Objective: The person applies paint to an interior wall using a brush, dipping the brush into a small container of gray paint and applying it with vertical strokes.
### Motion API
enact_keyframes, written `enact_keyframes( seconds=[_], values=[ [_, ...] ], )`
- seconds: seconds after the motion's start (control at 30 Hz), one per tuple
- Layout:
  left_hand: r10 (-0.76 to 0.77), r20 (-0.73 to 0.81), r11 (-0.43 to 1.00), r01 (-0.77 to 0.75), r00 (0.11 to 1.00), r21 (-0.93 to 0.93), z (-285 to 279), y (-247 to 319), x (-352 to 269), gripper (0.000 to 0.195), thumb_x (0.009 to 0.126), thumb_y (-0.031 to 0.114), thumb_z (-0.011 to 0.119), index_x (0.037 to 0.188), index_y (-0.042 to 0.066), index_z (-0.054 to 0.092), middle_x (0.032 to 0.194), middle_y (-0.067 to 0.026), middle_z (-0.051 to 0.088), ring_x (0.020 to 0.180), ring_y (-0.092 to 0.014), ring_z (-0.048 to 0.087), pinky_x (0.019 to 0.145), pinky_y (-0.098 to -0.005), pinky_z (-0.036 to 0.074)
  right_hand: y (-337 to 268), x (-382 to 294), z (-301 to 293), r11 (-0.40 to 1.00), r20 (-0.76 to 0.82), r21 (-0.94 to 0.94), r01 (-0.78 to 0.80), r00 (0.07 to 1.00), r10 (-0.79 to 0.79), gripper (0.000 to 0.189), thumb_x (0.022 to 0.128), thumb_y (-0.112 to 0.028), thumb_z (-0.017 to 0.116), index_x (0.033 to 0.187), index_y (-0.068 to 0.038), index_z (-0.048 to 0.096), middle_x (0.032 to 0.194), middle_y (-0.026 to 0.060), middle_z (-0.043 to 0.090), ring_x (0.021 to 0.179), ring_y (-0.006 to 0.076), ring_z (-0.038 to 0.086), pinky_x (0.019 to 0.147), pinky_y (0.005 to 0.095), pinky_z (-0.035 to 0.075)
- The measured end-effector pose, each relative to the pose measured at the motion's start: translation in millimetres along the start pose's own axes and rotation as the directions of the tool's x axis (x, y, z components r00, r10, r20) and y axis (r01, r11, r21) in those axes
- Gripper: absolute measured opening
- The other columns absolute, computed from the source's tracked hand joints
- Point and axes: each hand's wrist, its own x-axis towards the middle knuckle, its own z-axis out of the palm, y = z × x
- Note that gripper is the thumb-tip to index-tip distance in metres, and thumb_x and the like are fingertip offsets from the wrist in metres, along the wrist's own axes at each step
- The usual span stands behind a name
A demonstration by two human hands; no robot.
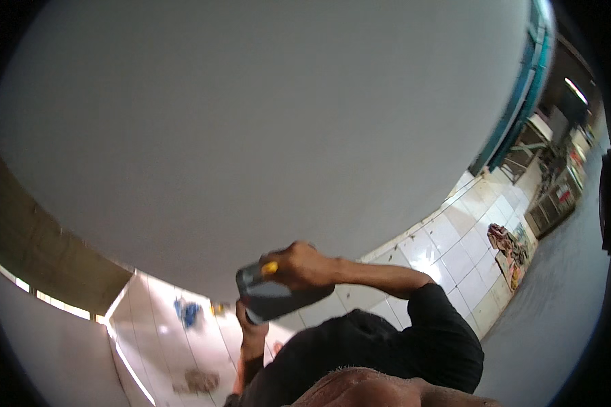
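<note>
A large smooth grey wall (265,127) curves across most of the view. Close to its lower part, my right hand (305,264) grips a dark, flat-sided tool or tray (290,305). Beside those fingers shows a small yellow part (270,268), perhaps the end of a handle. A paler grey patch lies on the dark surface, too blurred to identify. My left hand (252,325) holds the lower left end of the same dark object from beneath, its fingers partly hidden. Whether the object touches the wall cannot be told.
White floor tiles (458,249) run below the wall. A blue item (187,311) and a brown patch (201,381) lie on the floor at left. Crumpled cloths (506,244) lie at right, near a cabinet (555,203). A teal frame (519,102) edges the wall.
</note>
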Motion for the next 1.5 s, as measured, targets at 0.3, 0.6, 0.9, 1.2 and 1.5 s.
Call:
enact_keyframes(
  seconds=[0.3, 0.6, 0.9, 1.2, 1.5],
  values=[
    [-0.404, 0.088, 0.831, 0.406, 0.911, -0.380, -26, 26, 19, 0.047, 0.090, 0.039, 0.056, 0.122, 0.005, 0.059, 0.116, -0.0081, 0.066, 0.107, -0.025, 0.063, 0.092, -0.0406, 0.051, -7, 22, 52, 0.995, 0.001, -0.046, -0.092, 0.996, 0.092, 0.028, 0.087, -0.018, 0.068, 0.109, -0.001, 0.065, 0.089, 0.0166, 0.071, 0.071, 0.0291, 0.070, 0.063, 0.0377, 0.056],
    [-0.327, 0.107, 0.882, 0.344, 0.939, -0.324, -140, -26, 36, 0.038, 0.092, 0.030, 0.057, 0.121, 0.004, 0.058, 0.112, -0.0086, 0.062, 0.111, -0.020, 0.057, 0.098, -0.0385, 0.045, -36, 43, 51, 0.994, -0.203, -0.103, -0.039, 0.979, 0.017, 0.026, 0.076, -0.007, 0.073, 0.102, -0.009, 0.069, 0.096, 0.0076, 0.071, 0.076, 0.0299, 0.070, 0.068, 0.0373, 0.057],
    [-0.543, 0.118, 0.799, 0.555, 0.831, -0.232, -62, 100, 35, 0.044, 0.090, 0.030, 0.054, 0.123, 0.001, 0.057, 0.116, -0.0130, 0.065, 0.106, -0.026, 0.063, 0.094, -0.0402, 0.050, -67, 34, 82, 0.954, -0.277, -0.258, -0.154, 0.958, 0.080, 0.037, 0.075, -0.010, 0.078, 0.108, -0.014, 0.062, 0.102, 0.0088, 0.073, 0.083, 0.0259, 0.073, 0.074, 0.0369, 0.059],
    [-0.595, 0.135, 0.775, 0.610, 0.793, -0.167, -71, 107, 31, 0.054, 0.087, 0.033, 0.055, 0.131, 0.002, 0.050, 0.121, -0.0140, 0.059, 0.114, -0.026, 0.057, 0.099, -0.0396, 0.045, -110, 33, 81, 0.926, -0.560, -0.206, -0.315, 0.814, 0.152, 0.022, 0.083, -0.016, 0.076, 0.099, -0.004, 0.066, 0.089, 0.0070, 0.073, 0.070, 0.0181, 0.073, 0.060, 0.0299, 0.059],
    [-0.555, 0.127, 0.794, 0.568, 0.822, -0.216, -73, 101, 26, 0.050, 0.088, 0.032, 0.058, 0.126, -0.001, 0.054, 0.114, -0.0127, 0.064, 0.105, -0.024, 0.063, 0.094, -0.0374, 0.049, -102, 69, 108, 0.758, -0.349, 0.276, -0.592, 0.673, 0.652, 0.033, 0.082, -0.025, 0.079, 0.092, 0.004, 0.068, 0.081, 0.0136, 0.072, 0.069, 0.0178, 0.072, 0.066, 0.0303, 0.059]
  ],
)
